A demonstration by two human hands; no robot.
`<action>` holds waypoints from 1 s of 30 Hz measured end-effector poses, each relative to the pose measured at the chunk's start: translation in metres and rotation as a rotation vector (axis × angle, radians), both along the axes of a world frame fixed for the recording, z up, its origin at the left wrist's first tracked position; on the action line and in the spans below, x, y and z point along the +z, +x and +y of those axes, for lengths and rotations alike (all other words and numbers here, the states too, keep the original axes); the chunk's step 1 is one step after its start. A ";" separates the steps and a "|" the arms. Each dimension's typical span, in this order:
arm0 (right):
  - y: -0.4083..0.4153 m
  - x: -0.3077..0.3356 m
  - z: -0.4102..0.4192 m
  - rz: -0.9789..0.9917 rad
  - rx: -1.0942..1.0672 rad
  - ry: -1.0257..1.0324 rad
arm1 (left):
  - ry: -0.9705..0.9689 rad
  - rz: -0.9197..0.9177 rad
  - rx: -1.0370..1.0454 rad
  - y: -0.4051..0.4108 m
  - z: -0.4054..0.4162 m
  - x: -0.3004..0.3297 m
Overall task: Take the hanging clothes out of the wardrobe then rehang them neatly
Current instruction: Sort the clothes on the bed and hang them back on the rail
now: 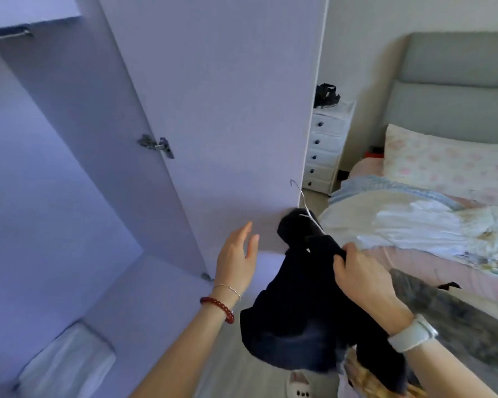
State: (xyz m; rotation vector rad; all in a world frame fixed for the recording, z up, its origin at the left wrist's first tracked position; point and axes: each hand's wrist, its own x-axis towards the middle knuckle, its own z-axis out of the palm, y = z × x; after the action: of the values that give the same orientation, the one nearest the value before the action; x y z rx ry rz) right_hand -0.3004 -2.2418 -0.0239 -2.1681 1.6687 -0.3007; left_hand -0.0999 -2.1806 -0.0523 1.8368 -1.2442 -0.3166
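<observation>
Before the open wardrobe, right hand gripping dark garment on wire hanger, left hand beside it, fingers spread, holding nothing.

Black garment — floral pillow, grey headboard.

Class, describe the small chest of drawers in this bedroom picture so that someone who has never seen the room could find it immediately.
Start at the open wardrobe door, the tall pale panel in the middle. Just past its right edge, before the bed's grey headboard, a narrow white chest of drawers stands against the wall. Its column of dark round knobs and the black bundle on top mark it out.
</observation>
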 end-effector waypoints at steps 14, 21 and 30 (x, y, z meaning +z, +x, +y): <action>0.137 -0.035 0.092 0.022 0.467 0.205 | 0.164 0.273 0.247 0.073 0.085 -0.025; 0.216 -0.023 0.103 -0.115 0.880 0.156 | -0.066 0.234 0.567 0.141 0.112 0.010; 0.329 0.017 0.096 -0.271 1.285 0.175 | -0.264 -0.003 0.969 0.254 0.168 0.077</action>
State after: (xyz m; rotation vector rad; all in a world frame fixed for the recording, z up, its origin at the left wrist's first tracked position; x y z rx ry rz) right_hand 0.0282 -2.1457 -0.0069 -2.4176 -0.0202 -0.0461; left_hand 0.1546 -2.0123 0.0243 1.9642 -0.2678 0.3692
